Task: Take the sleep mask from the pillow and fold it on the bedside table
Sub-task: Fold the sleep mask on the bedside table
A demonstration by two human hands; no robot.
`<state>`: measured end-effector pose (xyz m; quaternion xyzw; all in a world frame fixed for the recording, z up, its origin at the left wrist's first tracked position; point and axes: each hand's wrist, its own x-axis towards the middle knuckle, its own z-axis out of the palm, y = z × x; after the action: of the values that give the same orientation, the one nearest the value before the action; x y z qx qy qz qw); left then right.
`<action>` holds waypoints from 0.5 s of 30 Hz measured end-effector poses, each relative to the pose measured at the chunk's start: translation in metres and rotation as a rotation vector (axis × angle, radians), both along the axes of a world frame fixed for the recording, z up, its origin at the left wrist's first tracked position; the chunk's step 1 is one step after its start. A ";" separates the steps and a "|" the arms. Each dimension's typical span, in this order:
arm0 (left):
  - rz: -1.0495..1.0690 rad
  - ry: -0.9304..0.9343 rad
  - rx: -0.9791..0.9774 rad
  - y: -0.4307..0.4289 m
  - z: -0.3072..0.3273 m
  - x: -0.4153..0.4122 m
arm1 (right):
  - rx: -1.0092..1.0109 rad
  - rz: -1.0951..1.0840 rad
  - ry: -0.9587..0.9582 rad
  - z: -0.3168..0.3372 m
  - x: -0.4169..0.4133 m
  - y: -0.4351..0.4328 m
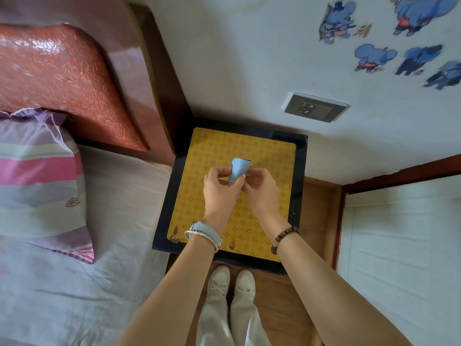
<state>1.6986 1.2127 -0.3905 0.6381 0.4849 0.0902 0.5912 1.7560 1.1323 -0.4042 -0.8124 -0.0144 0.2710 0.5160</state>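
Observation:
A light blue sleep mask [239,169] is bunched and partly folded between both hands, above the middle of the bedside table [300,171], which has a black rim and a yellow patterned top. My left hand [218,186] pinches the mask's lower left side. My right hand [259,187] pinches its right side. Whether the mask touches the tabletop I cannot tell. The striped pillow [37,181] lies on the bed at the left with nothing on it.
The bed [74,295] with a grey sheet and a red-brown headboard [62,76] borders the table's left side. Behind the table is a wall with a socket [314,107] and blue stickers. A white cabinet [399,240] stands at the right. My shoes are on the wooden floor below.

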 end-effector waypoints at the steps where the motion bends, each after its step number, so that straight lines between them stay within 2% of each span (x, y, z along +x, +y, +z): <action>1: -0.012 -0.003 0.016 -0.001 0.001 0.001 | 0.012 -0.018 0.018 0.001 0.001 0.001; 3: -0.032 -0.023 0.031 -0.003 0.000 0.001 | 0.056 -0.015 0.125 0.003 0.003 0.001; 6: -0.060 -0.024 -0.045 -0.005 -0.003 0.001 | 0.120 -0.043 0.283 0.005 0.006 -0.002; 10: -0.087 -0.014 -0.112 -0.011 -0.014 0.001 | -0.058 -0.086 0.072 -0.002 0.009 -0.016; 15: -0.096 0.004 -0.156 -0.013 -0.021 0.001 | -0.088 -0.100 -0.051 -0.012 0.012 -0.031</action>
<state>1.6995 1.2000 -0.4111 0.6129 0.4603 0.0224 0.6419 1.7683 1.1017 -0.4163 -0.8407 0.0248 0.2246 0.4921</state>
